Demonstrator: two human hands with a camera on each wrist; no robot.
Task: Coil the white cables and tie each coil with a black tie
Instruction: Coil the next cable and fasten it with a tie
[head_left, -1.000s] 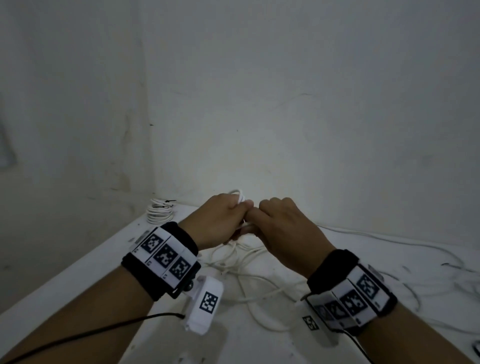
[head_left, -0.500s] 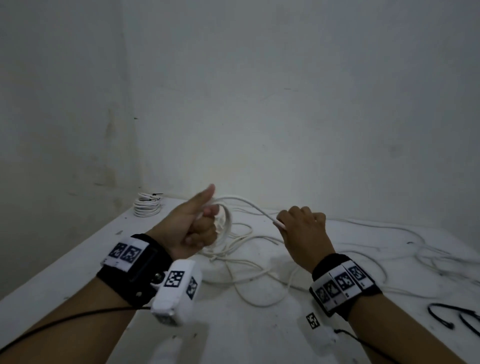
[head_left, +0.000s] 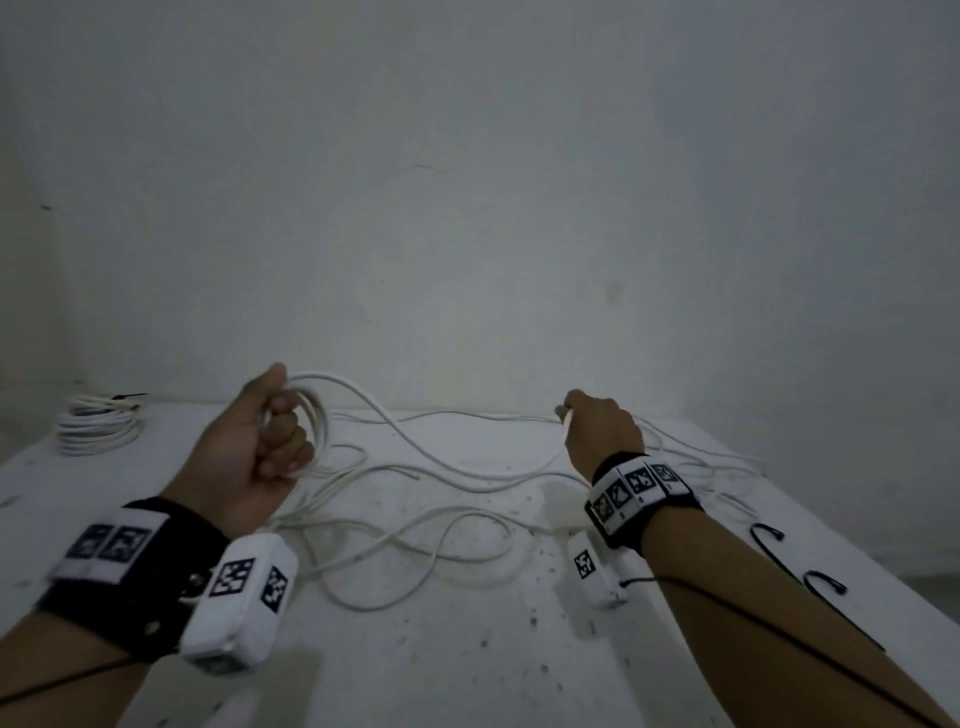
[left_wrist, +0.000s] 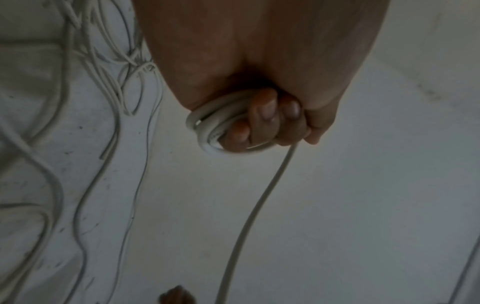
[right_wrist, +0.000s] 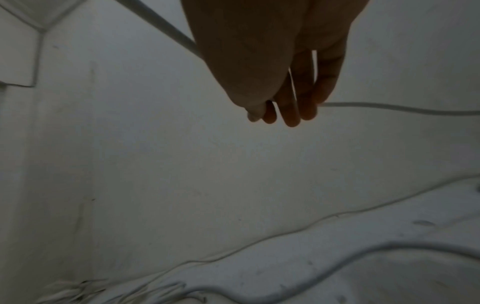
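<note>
My left hand (head_left: 260, 447) grips a small coil of white cable (head_left: 317, 415), fingers curled round the loops (left_wrist: 215, 123) and thumb up. From the coil the white cable (head_left: 415, 441) sags down to the table and rises to my right hand (head_left: 597, 431), which pinches it between thumb and fingers (right_wrist: 291, 107) far to the right. A finished coil (head_left: 96, 426) with a black tie lies at the back left of the table. Two black ties (head_left: 769, 535) (head_left: 826, 582) lie on the table beside my right forearm.
More loose white cables (head_left: 415, 545) sprawl over the white table (head_left: 467, 649) between my hands and behind the right one. A plain wall stands close behind the table. The table's right edge runs just past the black ties.
My hands were together at the coil a second ago. The right hand has slid rightward along the cable, drawing out a long stretch, while the left keeps the coil and has turned thumb up.
</note>
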